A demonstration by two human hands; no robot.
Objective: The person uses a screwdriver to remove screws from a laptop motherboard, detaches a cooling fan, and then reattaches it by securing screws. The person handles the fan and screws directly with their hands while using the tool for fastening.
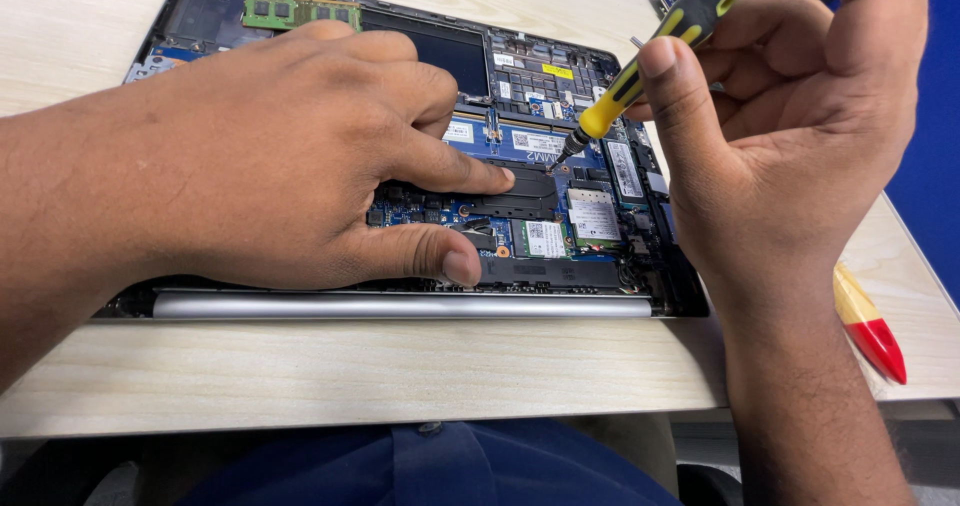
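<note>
An opened laptop (400,306) lies on the wooden table with its blue circuit board (520,146) exposed. My left hand (290,156) rests flat on the laptop's inside, its index finger pressing a black heat-sink plate (530,198) and its thumb near the silver hinge bar. My right hand (790,136) grips a yellow-and-black screwdriver (650,56), held slanted. The tip of the screwdriver touches the board at a screw just right of the black plate.
A green memory module (300,11) sits at the laptop's far left. A yellow-and-red tool handle (868,326) lies on the table at the right, near a blue surface (935,166). The table's front edge (400,406) runs close to my body.
</note>
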